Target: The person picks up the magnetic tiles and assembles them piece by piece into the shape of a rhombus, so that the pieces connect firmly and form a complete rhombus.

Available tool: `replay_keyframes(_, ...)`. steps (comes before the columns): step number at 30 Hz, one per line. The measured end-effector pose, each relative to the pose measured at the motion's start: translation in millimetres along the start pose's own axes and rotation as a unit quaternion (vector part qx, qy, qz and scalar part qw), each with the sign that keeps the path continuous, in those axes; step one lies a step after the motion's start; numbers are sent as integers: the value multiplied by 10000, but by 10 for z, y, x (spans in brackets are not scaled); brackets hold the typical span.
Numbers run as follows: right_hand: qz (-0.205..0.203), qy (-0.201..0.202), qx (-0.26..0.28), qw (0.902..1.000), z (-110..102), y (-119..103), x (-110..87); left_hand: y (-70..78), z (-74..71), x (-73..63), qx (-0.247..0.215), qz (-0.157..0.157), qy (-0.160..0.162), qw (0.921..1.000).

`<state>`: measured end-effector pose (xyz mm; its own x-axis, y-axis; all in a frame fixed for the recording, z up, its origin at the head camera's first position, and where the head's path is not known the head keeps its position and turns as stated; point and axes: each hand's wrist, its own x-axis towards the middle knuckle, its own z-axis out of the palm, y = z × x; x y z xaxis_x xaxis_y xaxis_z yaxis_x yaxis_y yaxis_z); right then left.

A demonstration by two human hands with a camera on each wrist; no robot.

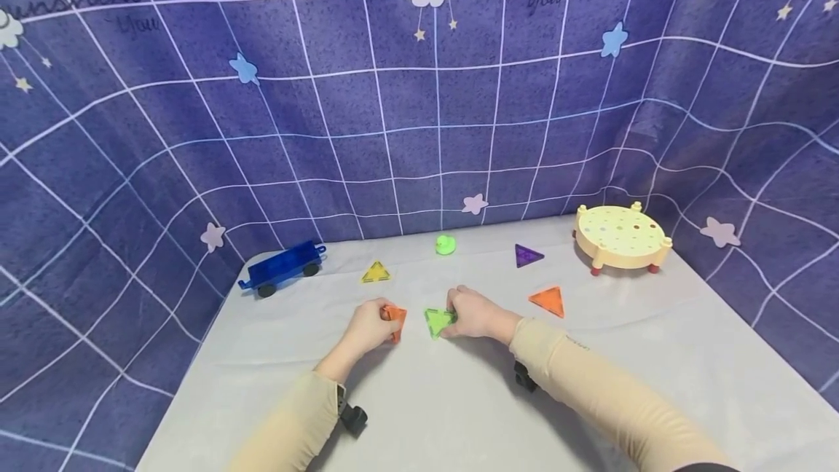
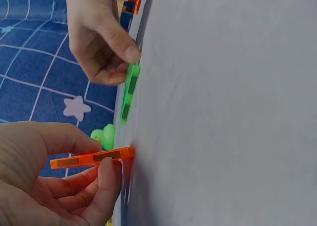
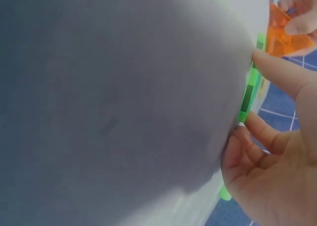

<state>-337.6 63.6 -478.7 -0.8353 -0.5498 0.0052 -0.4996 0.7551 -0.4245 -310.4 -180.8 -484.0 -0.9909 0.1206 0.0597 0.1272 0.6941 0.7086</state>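
Between thumb and fingers, my left hand (image 1: 371,325) pinches an orange triangular magnetic tile (image 1: 396,323), which stands upright on the table in the left wrist view. To its right, my right hand (image 1: 473,313) holds a green triangular magnetic tile (image 1: 438,321) by its edges. The green tile lies nearly flat at the table surface in the head view. A small gap separates the two tiles. In the right wrist view the thumb and fingers sit at opposite ends of the green tile (image 3: 250,94), with the orange tile (image 3: 285,37) just beyond it.
Behind the hands lie a yellow triangle (image 1: 376,272), a green toy duck (image 1: 446,245) and a purple triangle (image 1: 527,256). Another orange triangle (image 1: 549,301) lies right of my right hand. A blue wheeled wagon (image 1: 283,268) stands back left, a round cream pegged stand (image 1: 621,233) back right.
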Motion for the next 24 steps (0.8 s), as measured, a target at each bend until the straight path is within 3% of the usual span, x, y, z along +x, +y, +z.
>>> replay_keyframes(11, -157, 150, 80, 9997, 34, -28, 34, 102, 117, -7, -531, -98, 24, 9985)
replay_keyframes(24, -365, 212, 76, 9991, 51, -79, 21, 146, 194, 13, -666, -32, -89, 9977)
